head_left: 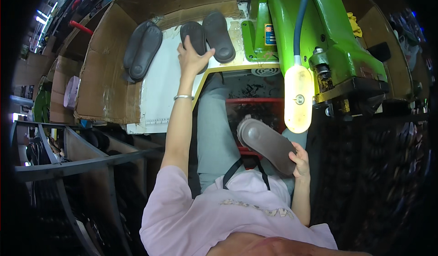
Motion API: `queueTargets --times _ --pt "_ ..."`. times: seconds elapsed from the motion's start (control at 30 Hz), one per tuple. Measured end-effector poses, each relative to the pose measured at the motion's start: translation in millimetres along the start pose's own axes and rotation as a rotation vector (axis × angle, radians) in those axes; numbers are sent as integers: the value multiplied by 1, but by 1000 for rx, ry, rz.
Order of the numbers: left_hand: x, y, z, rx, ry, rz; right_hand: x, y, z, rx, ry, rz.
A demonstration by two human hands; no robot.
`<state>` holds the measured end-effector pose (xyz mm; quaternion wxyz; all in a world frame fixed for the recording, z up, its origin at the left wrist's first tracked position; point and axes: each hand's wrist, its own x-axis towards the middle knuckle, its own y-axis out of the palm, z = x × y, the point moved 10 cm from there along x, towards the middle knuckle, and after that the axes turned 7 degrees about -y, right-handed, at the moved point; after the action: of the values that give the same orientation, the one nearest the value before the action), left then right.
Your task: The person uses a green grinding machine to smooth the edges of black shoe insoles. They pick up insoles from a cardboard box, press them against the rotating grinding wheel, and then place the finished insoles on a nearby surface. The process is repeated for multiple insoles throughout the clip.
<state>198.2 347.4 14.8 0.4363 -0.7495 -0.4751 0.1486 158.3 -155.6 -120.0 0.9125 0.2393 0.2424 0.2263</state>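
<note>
My left hand [192, 60] reaches over a dark grey-brown shoe sole [194, 31] on the white work table. Its fingers are spread across the sole, with the thumb out to the right; whether they press on it I cannot tell. Right beside it lies another shoe sole [221, 39]. Further left is a shoe sole [143, 50] that seems to have another piece under it. Over my lap, my right hand [299, 161] grips a brown shoe sole [267, 144] by its near right end. That sole's far end has a rough, ridged edge.
A green machine [337, 32] stands at the right of the table [159, 91]. A lit yellow lamp [299, 98] hangs before it on a blue flexible neck. Cardboard walls [107, 64] edge the table. Racks [86, 162] with dark pieces stand low on the left.
</note>
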Motion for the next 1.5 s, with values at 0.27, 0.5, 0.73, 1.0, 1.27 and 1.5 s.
queueTargets --times 0.27,0.5,0.73,1.0,1.27,1.5 --pt "-44 -60 33 -1254 -449 191 93 78 -54 0 -73 31" --pt "-108 -150 39 -1643 -305 40 144 292 -80 -539 -174 384" --pt "-165 -113 -7 -1722 -336 121 39 320 45 -661 -807 598" --pt "-294 -6 -61 -1281 -348 493 -10 175 123 -846 -1075 51" --pt "-277 -24 -122 -649 373 414 1 113 110 -692 -770 -99" --pt "-258 -11 -155 -641 404 522 23 95 121 -405 -735 -171"
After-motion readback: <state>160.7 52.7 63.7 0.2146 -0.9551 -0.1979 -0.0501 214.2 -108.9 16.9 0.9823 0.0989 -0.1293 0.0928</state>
